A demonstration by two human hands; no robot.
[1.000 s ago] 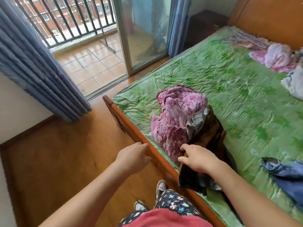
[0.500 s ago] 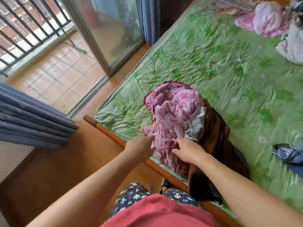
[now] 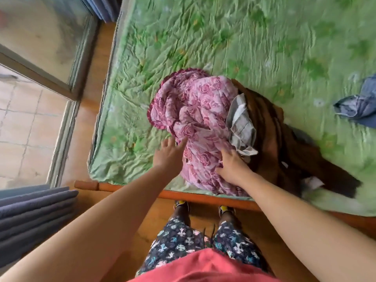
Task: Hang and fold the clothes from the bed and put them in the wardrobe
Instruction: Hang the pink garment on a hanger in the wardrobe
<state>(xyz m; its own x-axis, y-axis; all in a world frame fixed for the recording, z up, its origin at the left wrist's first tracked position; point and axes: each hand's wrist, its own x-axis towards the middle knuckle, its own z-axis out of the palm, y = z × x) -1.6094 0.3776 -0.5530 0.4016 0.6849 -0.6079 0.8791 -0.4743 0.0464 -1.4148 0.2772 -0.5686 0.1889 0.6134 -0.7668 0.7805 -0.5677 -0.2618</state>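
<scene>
Pink floral garment: heaped on bed, flanked by brown garment. Touched by left hand, fingers extended; pressed by right hand, fingers spread.

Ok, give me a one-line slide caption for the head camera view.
Left hand and right hand touch a crumpled pink rose-print cloth beside a brown garment on the green quilted bed.

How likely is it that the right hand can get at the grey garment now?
Probably yes: the right hand rests on the pink floral cloth right beside the grey garment, which lies uncovered on top of the pile.
</scene>
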